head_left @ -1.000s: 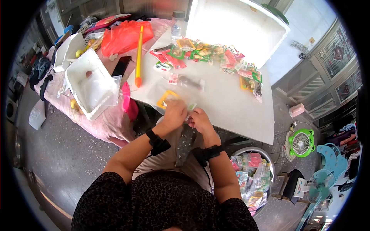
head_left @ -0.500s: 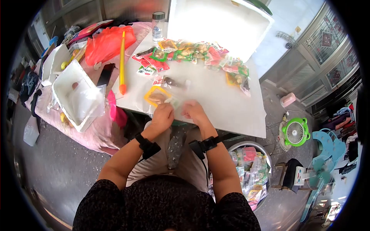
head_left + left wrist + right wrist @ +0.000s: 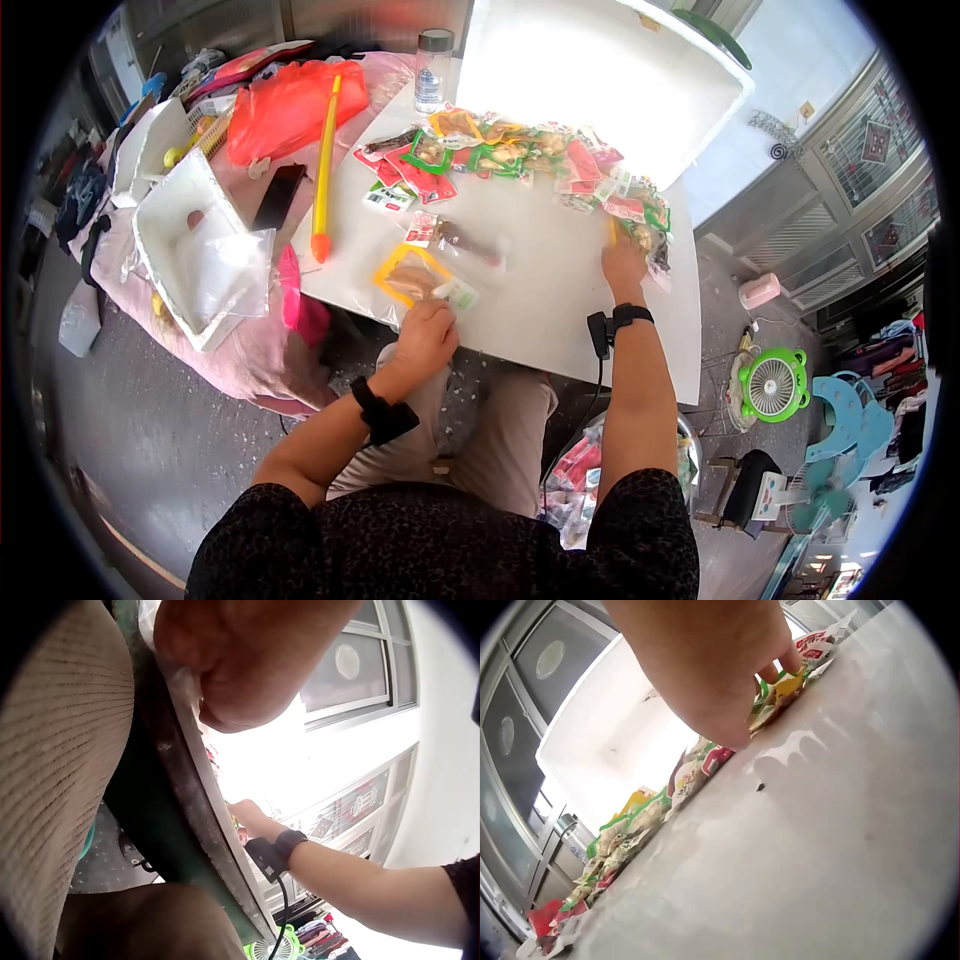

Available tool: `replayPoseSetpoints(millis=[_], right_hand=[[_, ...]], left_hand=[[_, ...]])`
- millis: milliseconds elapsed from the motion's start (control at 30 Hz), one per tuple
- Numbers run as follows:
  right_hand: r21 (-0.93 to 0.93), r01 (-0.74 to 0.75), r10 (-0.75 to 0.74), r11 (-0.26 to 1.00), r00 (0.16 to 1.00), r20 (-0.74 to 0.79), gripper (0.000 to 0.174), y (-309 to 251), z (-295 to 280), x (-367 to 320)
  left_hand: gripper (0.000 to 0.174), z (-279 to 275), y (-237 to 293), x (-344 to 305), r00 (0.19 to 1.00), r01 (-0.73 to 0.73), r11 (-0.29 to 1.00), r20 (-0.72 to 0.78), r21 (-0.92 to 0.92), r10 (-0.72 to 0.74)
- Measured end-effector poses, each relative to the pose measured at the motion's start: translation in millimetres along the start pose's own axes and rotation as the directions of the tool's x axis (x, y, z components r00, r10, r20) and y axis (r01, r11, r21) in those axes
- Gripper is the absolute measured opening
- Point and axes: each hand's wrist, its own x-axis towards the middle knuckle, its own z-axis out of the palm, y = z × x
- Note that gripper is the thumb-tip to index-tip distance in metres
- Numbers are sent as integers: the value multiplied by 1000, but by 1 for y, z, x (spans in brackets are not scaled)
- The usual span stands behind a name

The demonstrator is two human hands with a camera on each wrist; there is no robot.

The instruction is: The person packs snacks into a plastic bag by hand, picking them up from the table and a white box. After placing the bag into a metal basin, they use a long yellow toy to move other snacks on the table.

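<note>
My left hand (image 3: 427, 335) grips the near end of a clear plastic bag (image 3: 462, 295) at the table's front edge. Inside the bag lies a yellow-edged food packet (image 3: 412, 275), its contents light brown. Just beyond it, a clear packet with dark contents and a red-and-white label (image 3: 465, 240) lies on the table. My right hand (image 3: 624, 262) reaches to the right end of a row of food packets (image 3: 505, 155), its fingers bent over a yellow packet (image 3: 787, 688). The palm hides part of that packet in the right wrist view.
A white foam box (image 3: 600, 80) stands behind the row, beside a clear bottle (image 3: 433, 70). A yellow stick with an orange tip (image 3: 326, 170) lies along the table's left edge. At lower right, a metal basin (image 3: 690, 440) of packets sits below the table.
My right hand has let go near the bag and swung right and forward to the packet row. My left hand stays by the bag at the table's front edge.
</note>
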Motion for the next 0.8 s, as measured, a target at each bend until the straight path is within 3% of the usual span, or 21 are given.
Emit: replayPoseSetpoints(millis=[133, 233, 267, 367, 467, 567, 600, 667, 733, 800], right_hand=[[-140, 26, -19, 990, 999, 50, 25, -1, -4, 5], [-173, 149, -124, 974, 981, 148, 16, 18, 18, 20], [-150, 202, -205, 968, 979, -8, 13, 23, 23, 16], [-59, 195, -191, 979, 979, 78, 14, 16, 6, 2], [33, 283, -284, 959, 957, 64, 15, 4, -21, -33], [358, 216, -251, 909, 967, 54, 18, -8, -56, -74], [574, 56, -153, 817, 981, 121, 18, -11, -67, -87], [855, -264, -19, 446, 952, 305, 20, -17, -85, -112], [915, -390, -53, 105, 917, 396, 20, -21, -92, -133], [862, -475, -146, -176, 879, 455, 18, -24, -95, -149]], left_hand=[[11, 0, -1, 0, 1000, 5, 1000, -18, -18, -6], [10, 1, -3, 0, 999, -7, 1000, -33, -30, 6], [10, 1, -3, 1, 1000, 3, 999, -31, -32, -4], [11, -1, -2, -1, 999, 48, 999, 4, -26, -48], [14, 0, -2, -3, 994, 90, 996, 65, -7, -90], [14, 1, -5, -4, 994, 81, 997, 81, -11, -79], [15, 0, -4, -3, 992, 82, 997, 93, -8, -81], [16, -2, -1, 0, 987, 101, 995, 123, -12, -99], [19, -8, 6, 4, 978, 139, 990, 158, -21, -134], [19, -14, 19, 9, 995, 53, 998, 90, -17, -52]])
